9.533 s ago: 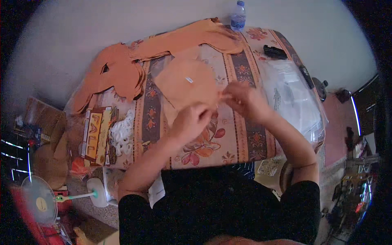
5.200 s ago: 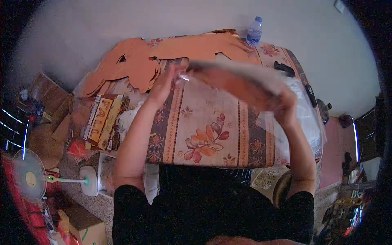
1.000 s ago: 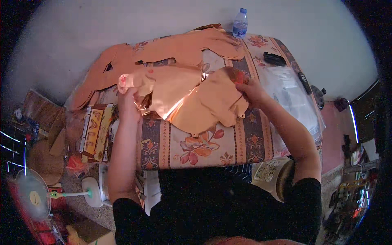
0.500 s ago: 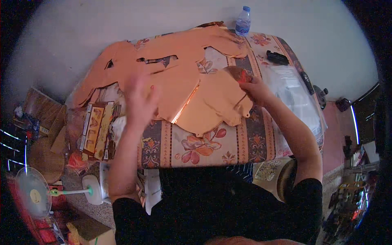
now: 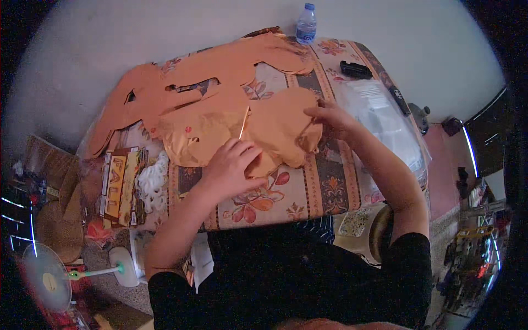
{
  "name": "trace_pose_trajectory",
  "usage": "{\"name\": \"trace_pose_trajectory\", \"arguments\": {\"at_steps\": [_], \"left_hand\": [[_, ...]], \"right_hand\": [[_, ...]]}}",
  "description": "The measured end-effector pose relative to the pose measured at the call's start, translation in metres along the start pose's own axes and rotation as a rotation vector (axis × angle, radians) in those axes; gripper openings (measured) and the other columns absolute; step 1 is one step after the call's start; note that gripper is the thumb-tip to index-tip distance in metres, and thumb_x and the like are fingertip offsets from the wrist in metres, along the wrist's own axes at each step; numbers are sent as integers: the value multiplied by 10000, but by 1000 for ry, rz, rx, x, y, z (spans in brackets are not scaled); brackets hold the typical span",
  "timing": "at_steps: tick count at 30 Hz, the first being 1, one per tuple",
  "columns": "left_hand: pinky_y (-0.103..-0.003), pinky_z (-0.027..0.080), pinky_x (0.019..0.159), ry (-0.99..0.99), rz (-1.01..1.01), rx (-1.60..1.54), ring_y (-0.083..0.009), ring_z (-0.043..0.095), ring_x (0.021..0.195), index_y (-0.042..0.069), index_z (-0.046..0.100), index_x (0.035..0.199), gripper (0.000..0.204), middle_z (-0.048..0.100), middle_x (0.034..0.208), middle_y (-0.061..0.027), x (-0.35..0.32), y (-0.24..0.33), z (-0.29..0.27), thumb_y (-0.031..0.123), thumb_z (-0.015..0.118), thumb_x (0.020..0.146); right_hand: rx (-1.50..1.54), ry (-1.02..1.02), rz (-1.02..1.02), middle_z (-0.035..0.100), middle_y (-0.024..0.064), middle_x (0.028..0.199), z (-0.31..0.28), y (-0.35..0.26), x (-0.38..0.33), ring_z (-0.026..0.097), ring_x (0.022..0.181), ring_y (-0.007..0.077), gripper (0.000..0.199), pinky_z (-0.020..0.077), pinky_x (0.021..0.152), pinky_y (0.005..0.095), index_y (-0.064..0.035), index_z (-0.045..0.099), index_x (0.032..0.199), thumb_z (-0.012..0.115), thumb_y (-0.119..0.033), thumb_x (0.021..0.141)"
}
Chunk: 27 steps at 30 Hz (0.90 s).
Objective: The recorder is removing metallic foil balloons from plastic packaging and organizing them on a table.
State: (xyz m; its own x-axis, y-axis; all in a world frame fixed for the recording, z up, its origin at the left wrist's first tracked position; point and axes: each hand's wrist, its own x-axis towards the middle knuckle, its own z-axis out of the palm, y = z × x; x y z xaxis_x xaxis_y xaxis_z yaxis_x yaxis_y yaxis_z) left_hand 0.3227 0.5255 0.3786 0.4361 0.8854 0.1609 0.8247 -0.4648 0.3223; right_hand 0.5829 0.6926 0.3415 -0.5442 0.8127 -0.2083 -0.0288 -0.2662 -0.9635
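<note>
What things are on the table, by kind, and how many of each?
Orange foil balloons: 1 under both hands
Orange cut-out sheets: 1
Water bottles: 1
Black cases: 1
Clear plastic bags: 1
Printed packets: 1
White lace bundles: 1
Total: 7

A shiny orange foil balloon (image 5: 275, 129) is seen under the fingertips (image 5: 242, 148). Beyond the fingers, matte orange paper cutouts (image 5: 220, 71) are spread. A cream tablecloth (image 5: 308, 192) patterned with orange flowers and brown floral stripes is shown beneath. A clear bottle (image 5: 306, 25), apparently blue-capped, stands farthest away.
</note>
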Motion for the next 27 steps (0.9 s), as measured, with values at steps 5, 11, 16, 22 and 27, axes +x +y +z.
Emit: {"name": "trace_pose_trajectory", "arguments": {"at_steps": [5,11,16,22,27], "left_hand": [[-428,401,932,17,-32,102,-315,486,1073,52,552,1122,612,511,1156,-117,8,19,-2,362,765,640],[-436,414,898,152,22,69,-322,492,1056,19,538,1081,572,509,1108,-147,31,27,20,347,745,661],[-359,497,711,240,207,180,-277,551,886,40,542,938,346,559,897,-112,36,16,32,270,671,715],[-389,500,620,242,121,90,-318,611,716,-6,609,797,219,608,743,-141,32,6,27,212,617,818],[-337,467,523,433,-162,-300,-226,607,574,-8,564,692,251,599,634,-120,29,9,11,175,575,864]], "right_hand": [[-33,-106,11,604,94,1023,-16,10,5,631,888,173,420,547,759,316,7,463,1198,597,-19,800],[16,-49,56,601,83,1032,-13,10,4,624,898,162,395,528,776,282,10,482,1176,585,15,794],[23,-54,91,599,77,1053,-6,2,-3,620,915,161,401,527,774,284,-5,487,1182,607,-3,799],[17,-60,88,600,75,1060,9,-17,-18,619,909,154,454,529,777,295,-8,473,1201,656,-56,788],[105,-47,58,609,54,902,25,-23,-29,605,714,117,504,521,604,253,-19,447,1231,632,-7,762]]}}
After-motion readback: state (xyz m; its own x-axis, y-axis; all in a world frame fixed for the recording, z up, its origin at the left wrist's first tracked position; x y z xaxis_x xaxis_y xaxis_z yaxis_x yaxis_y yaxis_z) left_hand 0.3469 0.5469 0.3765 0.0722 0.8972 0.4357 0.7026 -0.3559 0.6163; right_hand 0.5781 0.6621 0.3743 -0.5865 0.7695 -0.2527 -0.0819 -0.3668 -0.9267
